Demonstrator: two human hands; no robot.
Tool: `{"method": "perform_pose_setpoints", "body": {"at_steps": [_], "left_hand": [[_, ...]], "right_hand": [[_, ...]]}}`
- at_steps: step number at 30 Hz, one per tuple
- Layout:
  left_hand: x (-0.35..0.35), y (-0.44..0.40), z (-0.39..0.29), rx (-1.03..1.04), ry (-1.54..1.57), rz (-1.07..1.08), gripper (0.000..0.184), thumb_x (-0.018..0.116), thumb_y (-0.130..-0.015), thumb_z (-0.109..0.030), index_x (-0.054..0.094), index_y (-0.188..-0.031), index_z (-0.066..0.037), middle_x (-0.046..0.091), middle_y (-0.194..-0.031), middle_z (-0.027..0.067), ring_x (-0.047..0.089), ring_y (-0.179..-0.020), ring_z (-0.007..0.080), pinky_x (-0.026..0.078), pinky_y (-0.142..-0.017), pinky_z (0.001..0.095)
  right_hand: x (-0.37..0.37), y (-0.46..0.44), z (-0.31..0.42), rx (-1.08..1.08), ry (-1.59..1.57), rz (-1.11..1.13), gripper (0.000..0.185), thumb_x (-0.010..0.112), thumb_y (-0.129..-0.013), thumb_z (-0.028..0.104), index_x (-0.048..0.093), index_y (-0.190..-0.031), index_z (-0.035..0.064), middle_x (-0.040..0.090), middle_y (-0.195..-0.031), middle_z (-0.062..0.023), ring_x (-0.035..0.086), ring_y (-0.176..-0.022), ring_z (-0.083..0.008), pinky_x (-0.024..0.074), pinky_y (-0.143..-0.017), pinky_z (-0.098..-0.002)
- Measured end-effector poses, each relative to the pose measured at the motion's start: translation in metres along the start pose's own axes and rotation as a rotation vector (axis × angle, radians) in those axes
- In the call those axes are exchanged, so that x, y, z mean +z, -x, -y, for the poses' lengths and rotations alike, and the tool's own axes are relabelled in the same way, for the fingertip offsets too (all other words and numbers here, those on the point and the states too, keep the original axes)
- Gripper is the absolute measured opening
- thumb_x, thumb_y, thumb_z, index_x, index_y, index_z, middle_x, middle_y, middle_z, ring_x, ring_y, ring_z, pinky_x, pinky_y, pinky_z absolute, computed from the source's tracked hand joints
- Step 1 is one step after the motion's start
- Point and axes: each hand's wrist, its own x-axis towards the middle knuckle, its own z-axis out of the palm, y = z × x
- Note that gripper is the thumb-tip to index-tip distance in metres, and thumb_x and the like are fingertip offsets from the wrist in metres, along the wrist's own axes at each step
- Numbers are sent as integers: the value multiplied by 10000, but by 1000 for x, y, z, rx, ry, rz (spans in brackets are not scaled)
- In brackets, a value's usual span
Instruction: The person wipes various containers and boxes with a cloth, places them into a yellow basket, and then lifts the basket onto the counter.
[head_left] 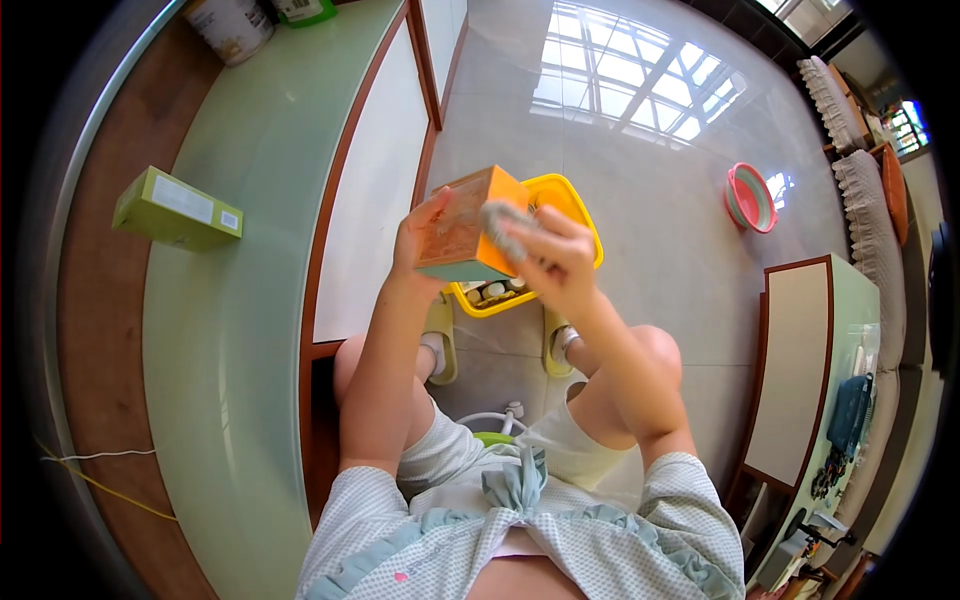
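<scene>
In the head view my left hand (pixel 415 235) grips an orange box (pixel 460 222) by its left side, fingers wrapped round it. The box is tilted and has a pale green bottom face. My right hand (pixel 562 255) presses a grey cloth (pixel 507 228) against the box's right side; the cloth is a little blurred. Beneath both hands stands a yellow basket (pixel 592 215) on the floor. Several small items, some with round white tops, lie in it. The box and my hands hide much of its inside.
A green box (pixel 178 210) lies on the pale green cabinet top (pixel 235 330) at left, with a can (pixel 230 28) farther back. On the tiled floor (pixel 660 250) sits a pink basin (pixel 750 198). A low table (pixel 790 370) stands at right, beside a sofa (pixel 872 215).
</scene>
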Motion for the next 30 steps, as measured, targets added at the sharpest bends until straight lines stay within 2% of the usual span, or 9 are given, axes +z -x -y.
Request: {"method": "perform_pose_setpoints", "body": {"at_steps": [2, 5, 6, 11, 14, 17, 23, 27, 30], "left_hand": [[-5, 2, -3, -35, 13, 70, 217, 593, -855, -218, 570, -1011, -68, 637, -1008, 94, 642, -886, 225, 524, -779, 358], [1, 2, -1, -126, 14, 66, 219, 559, -877, -215, 569, -1020, -48, 640, -1025, 105, 647, -886, 227, 525, -782, 358], [1, 2, 0, -112, -4, 44, 231, 547, -884, -219, 567, -1034, -45, 639, -1030, 109, 645, -892, 229, 523, -789, 359], [-4, -4, 4, -59, 86, 6, 314, 500, -910, -262, 544, -1123, -35, 633, -1043, 121, 629, -932, 239, 502, -841, 372], [-23, -11, -2, 2, 113, 201, 419, 389, -956, -329, 449, -1256, -42, 529, -1238, 154, 541, -1114, 260, 449, -932, 445], [-20, -11, 4, 4, 129, 111, 434, 397, -951, -353, 449, -1262, -54, 547, -1209, 139, 546, -1098, 251, 440, -940, 430], [7, 3, 10, 22, -66, -62, 397, 464, -929, -327, 492, -1227, -66, 591, -1149, 88, 563, -1066, 206, 450, -917, 382], [8, 7, 7, -13, -172, 34, 383, 542, -893, -316, 525, -1179, -62, 617, -1094, 65, 589, -1022, 185, 485, -851, 348], [-8, 3, 1, 9, -101, 82, 407, 499, -908, -339, 504, -1198, -54, 611, -1098, 76, 595, -1004, 180, 490, -846, 351]], "right_hand": [[-2, 2, 0, -141, 21, 78, 357, 686, -604, 66, 715, -959, 92, 416, -587, -31, 443, -481, -153, 340, -445, -256], [-10, -3, -7, -16, 46, 26, 327, 677, -639, 44, 710, -962, 82, 418, -585, -33, 446, -478, -141, 336, -439, -251], [-5, -1, -11, 189, 38, -77, 293, 671, -680, 27, 703, -968, 70, 411, -584, -37, 426, -466, -134, 333, -432, -248], [1, 5, -4, 116, 33, -26, 303, 676, -693, 30, 698, -990, 86, 398, -603, -37, 406, -473, -140, 342, -443, -256], [4, 8, 2, 9, 71, 32, 379, 696, -604, 72, 710, -977, 137, 397, -611, -33, 452, -499, -158, 368, -451, -270], [0, 2, 1, -150, 180, 53, 412, 698, -562, 92, 713, -969, 156, 385, -605, -37, 461, -505, -169, 380, -452, -285], [1, -1, -3, -9, 309, -180, 405, 689, -567, 60, 713, -964, 137, 403, -610, -40, 456, -493, -176, 383, -453, -287], [0, -7, -8, 160, 277, -268, 365, 681, -609, 40, 708, -967, 105, 415, -615, -43, 453, -500, -157, 369, -445, -278], [1, -3, 5, 22, 224, 40, 312, 684, -646, 109, 712, -955, 144, 407, -620, -37, 475, -529, -176, 392, -469, -295]]}}
